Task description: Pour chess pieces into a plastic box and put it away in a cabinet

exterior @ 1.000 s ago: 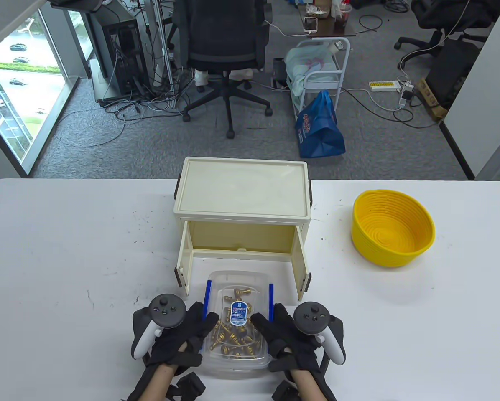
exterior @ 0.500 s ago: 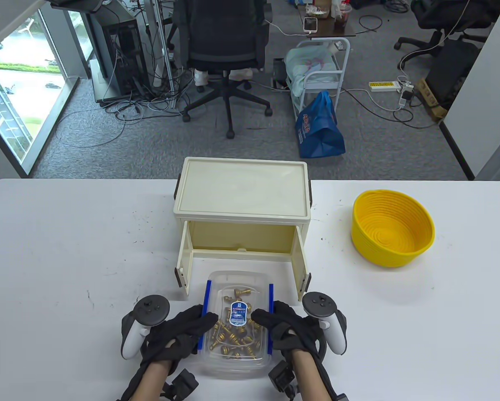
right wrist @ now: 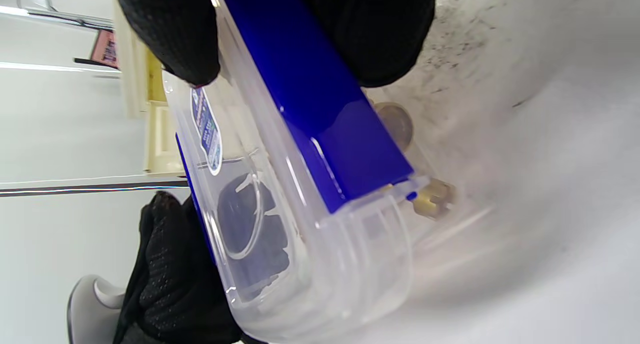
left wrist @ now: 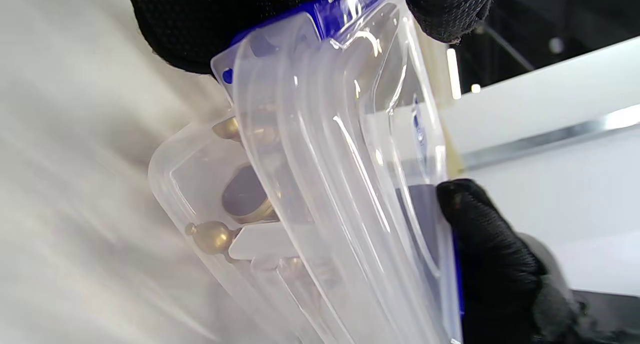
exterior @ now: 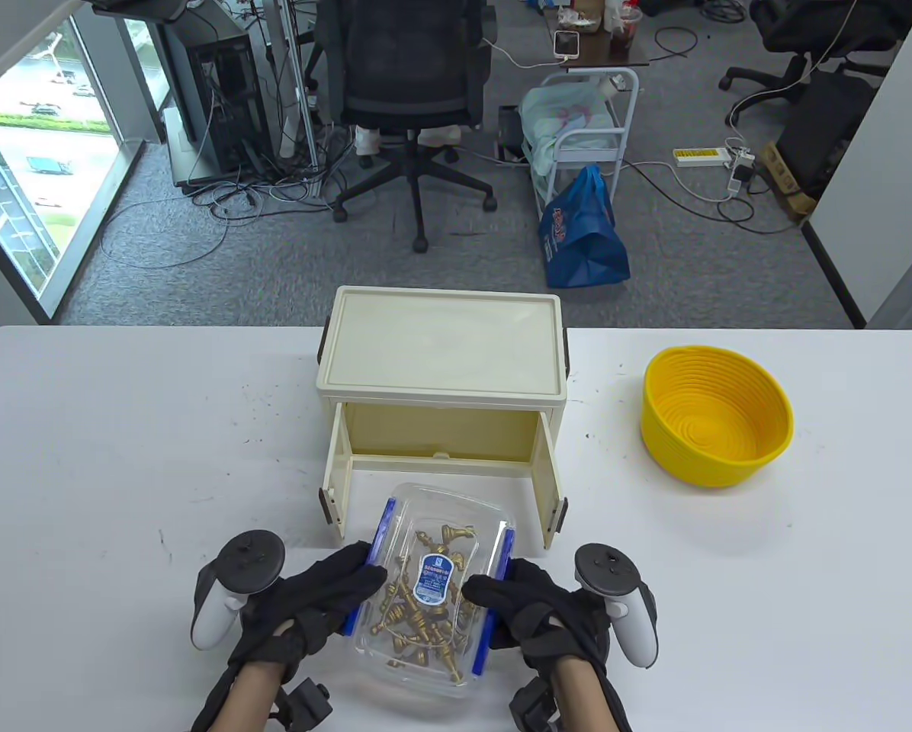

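While we grip its blue side clips, left hand (exterior: 315,602) and right hand (exterior: 536,614) clamp the lidded plastic box (exterior: 435,587) of chess pieces (exterior: 418,614) between them, before the open cabinet (exterior: 441,396).

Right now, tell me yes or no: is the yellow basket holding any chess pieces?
No: in the table view the yellow basket shows only its bare ribbed inside, while the chess pieces lie in the plastic box.

Box label (exterior: 435,576) print illegible

Black mesh gloves (exterior: 326,602), black-and-white trackers (exterior: 231,591)
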